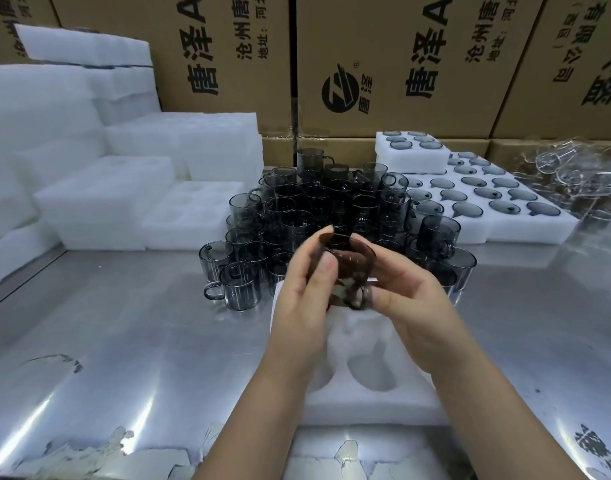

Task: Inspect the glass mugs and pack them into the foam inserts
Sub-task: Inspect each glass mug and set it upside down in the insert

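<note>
Item: one smoked glass mug (349,268), which we hold between left hand (304,289) and right hand (408,296) above a foam insert (366,407). Loose mugs (317,202) cluster behind on the steel table (124,323).

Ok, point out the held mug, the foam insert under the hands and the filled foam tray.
held mug (352,271), head view, glass wall.
foam insert (366,407), head view, bare front edge.
filled foam tray (511,227), head view, bare front rim.
</note>
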